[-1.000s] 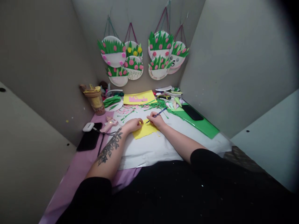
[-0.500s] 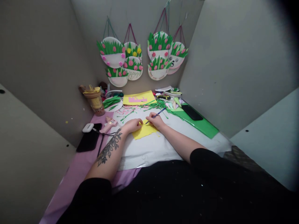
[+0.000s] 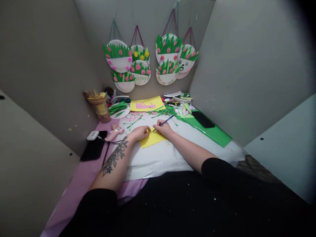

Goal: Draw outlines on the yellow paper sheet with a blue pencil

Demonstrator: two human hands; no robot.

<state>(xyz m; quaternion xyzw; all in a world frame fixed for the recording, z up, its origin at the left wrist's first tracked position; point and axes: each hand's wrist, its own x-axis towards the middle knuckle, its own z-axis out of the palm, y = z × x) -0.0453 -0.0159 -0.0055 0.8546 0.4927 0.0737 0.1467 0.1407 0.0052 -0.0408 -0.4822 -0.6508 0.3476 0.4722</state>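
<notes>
A yellow paper piece lies on a white sheet in the middle of the table. My left hand rests on the paper's left upper edge with its fingers curled, pressing it down. My right hand is closed around a blue pencil, whose tip touches the yellow paper close to my left fingers. Both forearms reach in from the bottom; the left one bears a dark tattoo.
Green paper strips, a yellow sheet with a pink cutout, a green sheet with a black phone, a paper plate, a jar, a pink glue gun, white earbud case. Paper-plate crafts hang on the wall.
My right hand with the pencil has shifted slightly left along the yellow paper. My left hand stays put.
</notes>
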